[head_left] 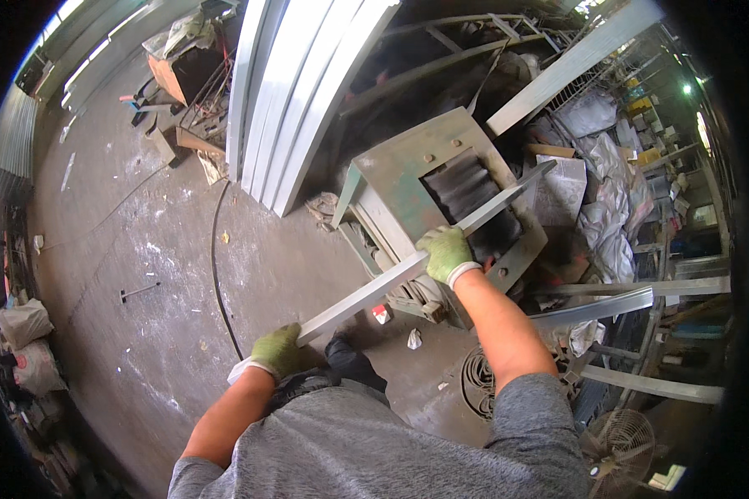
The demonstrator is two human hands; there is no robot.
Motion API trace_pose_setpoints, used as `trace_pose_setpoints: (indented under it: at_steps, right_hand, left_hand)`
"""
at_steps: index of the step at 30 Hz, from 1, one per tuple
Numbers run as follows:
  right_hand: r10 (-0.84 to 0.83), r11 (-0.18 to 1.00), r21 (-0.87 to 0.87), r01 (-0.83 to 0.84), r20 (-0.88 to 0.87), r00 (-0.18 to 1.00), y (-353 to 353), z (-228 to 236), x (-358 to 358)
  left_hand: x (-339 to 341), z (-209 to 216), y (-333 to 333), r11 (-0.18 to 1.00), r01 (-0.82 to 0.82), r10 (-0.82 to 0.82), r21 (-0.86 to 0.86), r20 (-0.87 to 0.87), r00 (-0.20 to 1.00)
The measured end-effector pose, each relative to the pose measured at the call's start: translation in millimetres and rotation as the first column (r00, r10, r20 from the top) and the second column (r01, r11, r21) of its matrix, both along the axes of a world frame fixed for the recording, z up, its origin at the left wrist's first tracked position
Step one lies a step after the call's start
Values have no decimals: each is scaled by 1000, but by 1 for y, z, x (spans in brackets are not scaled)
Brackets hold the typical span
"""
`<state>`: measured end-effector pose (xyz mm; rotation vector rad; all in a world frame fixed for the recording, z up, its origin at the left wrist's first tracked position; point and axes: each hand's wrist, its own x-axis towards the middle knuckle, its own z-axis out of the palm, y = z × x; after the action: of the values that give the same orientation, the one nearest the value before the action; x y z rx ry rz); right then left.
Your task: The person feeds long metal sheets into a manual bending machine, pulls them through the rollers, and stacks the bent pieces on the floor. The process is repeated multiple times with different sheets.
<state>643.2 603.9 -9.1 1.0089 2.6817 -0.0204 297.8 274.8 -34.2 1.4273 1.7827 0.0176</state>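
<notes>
Glare bleaches the metal profiles (308, 91) at top, while the curved fisheye edges fall into black.

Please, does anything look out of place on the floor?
Yes: a T-shaped tool lies loose on the floor, and a dark cable curves toward the left hand. Both look odd there, because someone might trip.
</notes>
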Motion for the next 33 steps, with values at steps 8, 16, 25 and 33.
trace_pose_setpoints:
  at_steps: [8, 16, 25, 33]
  right_hand:
    - [23, 997, -68, -26, -41, 999, -95, -21, -72]
    - [50, 993, -108, -44, 56, 997, -189, -38, -143]
    - [109, 979, -153, -136, -168, 980, -275, -63, -202]
    - [-3, 999, -43, -9, -261, 965, -192, -55, -130]
  left_hand:
    - [-63, -53, -116, 988, -101, 97, 113, 38, 995]
    - [-122, -72, -215, 979, -192, 192, 75, 5, 981]
    - [-180, -99, -327, 959, -252, 267, 130, -118, 956]
    - [-118, -73, -192, 976, -216, 218, 32, -41, 975]
